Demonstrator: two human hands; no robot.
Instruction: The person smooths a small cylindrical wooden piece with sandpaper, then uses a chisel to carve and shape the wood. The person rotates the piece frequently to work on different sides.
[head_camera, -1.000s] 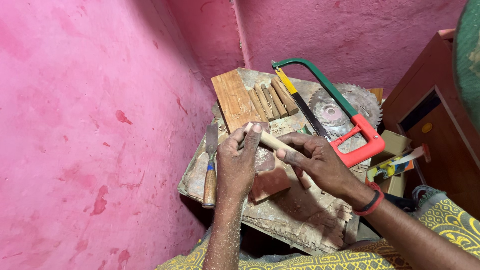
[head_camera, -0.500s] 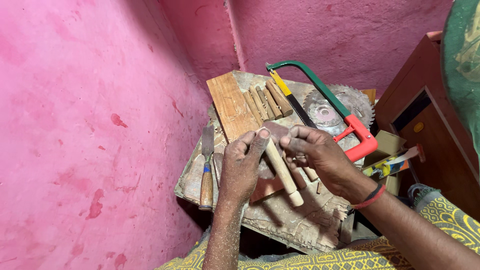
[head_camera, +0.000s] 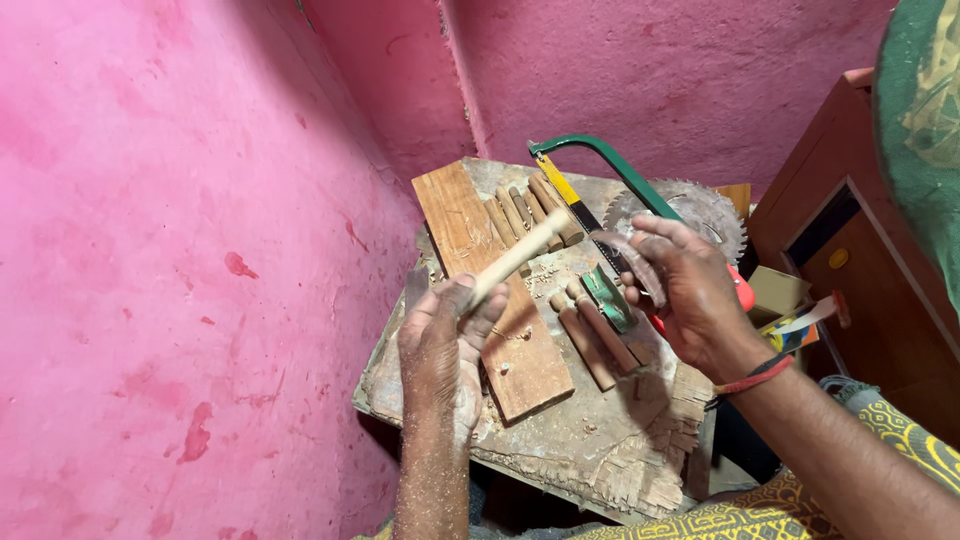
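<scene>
- Since the earlier frames, both hands are lifting off the bench: the left hand (head_camera: 440, 350) is now carrying the pale dowel alone, and the right hand (head_camera: 690, 295) is drawing away to the right with a curled strip.
- Left hand is closing around the lower end of the pale dowel (head_camera: 515, 255), fingers wrapped and thumb pressed on; the dowel is pointing up and away over the reddish board (head_camera: 490, 290).
- Right hand is standing partly open, fingertips pinching a thin grey curled strip (head_camera: 625, 258), seemingly abrasive paper; it is hovering above the saw, clear of the dowel.
- Round brown pegs (head_camera: 525, 210) are lying in a row past the board's far end; more brown pegs (head_camera: 590, 335) are lying just right of the board.
- Green-framed hacksaw (head_camera: 600, 165) is resting across the worn bench (head_camera: 590, 450), near a circular saw blade (head_camera: 700, 205).
- Judgement on progress: several pegs are appearing shaped already; the pale dowel in hand is looking unfinished, so the smoothing or cutting of this piece seems partway, with more to do.
</scene>
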